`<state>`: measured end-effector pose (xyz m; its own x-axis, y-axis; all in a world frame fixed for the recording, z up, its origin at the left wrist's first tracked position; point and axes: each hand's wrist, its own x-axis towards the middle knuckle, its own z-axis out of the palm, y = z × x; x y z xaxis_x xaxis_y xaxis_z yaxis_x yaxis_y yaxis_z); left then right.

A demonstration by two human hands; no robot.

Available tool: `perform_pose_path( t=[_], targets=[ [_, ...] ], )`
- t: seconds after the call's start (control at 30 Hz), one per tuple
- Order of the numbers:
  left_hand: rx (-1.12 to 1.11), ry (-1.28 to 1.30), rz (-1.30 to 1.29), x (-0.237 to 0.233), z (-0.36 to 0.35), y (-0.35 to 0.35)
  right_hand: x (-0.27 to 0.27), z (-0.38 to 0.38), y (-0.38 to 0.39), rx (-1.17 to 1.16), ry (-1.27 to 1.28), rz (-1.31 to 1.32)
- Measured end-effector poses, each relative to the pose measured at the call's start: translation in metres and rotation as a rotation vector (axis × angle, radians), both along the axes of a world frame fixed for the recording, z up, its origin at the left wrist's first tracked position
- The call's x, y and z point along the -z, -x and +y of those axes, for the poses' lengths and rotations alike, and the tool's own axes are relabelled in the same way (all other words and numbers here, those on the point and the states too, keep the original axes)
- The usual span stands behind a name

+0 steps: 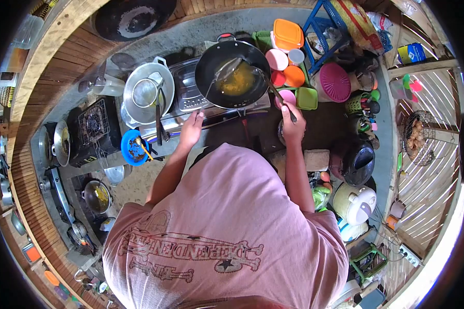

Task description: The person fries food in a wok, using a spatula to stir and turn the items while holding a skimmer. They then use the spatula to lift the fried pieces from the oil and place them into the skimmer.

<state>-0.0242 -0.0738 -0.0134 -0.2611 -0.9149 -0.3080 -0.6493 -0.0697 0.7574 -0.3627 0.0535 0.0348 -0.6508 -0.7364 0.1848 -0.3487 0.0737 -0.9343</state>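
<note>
A black wok [210,69] rests on the stove [186,88], with yellow food in liquid [238,81] at its bottom. My right hand [294,123], to the right of the wok, is closed round the dark handle of a spatula [273,88], whose metal end reaches into the wok. Another metal utensil [228,69] lies in the wok at its left side. Below and left of the wok, my left hand [192,127] is near the stove's front edge, fingers extended, holding nothing.
Left of the stove stand a metal pot [130,105] with a strainer [145,92] and a blue bowl [126,150]. Lidded containers [288,34] sit right of the wok, beside a blue rack [315,23]. A rice cooker [353,205] is at the lower right.
</note>
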Motion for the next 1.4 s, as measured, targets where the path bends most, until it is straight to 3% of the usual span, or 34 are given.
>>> perform_pose_path(
  t=[0.1,0.23,0.8,1.0,1.07,1.23,1.4],
  targets=[
    [-0.075,-0.006,0.104,-0.008,-0.011,-0.007,-0.002,0.001,0.001,0.005,-0.005,0.014],
    [-0.102,0.102,0.018,-0.036,-0.029,-0.007,-0.001,0.001,0.001,-0.011,-0.006,0.034],
    [-0.008,0.084,-0.028,-0.006,-0.041,0.004,-0.001,0.010,0.001,0.015,0.005,0.030],
    [0.025,0.208,-0.082,0.000,-0.038,0.011,-0.004,0.010,0.000,0.004,0.010,0.050],
    [0.065,0.157,-0.204,0.000,-0.034,0.012,-0.001,0.010,0.000,0.014,0.013,0.030],
    [0.113,0.105,-0.199,-0.001,-0.014,0.010,-0.007,0.010,-0.002,0.009,0.000,0.022],
    [0.023,-0.032,0.010,0.006,0.002,0.003,-0.011,0.009,-0.002,-0.004,-0.028,0.045]
  ],
)
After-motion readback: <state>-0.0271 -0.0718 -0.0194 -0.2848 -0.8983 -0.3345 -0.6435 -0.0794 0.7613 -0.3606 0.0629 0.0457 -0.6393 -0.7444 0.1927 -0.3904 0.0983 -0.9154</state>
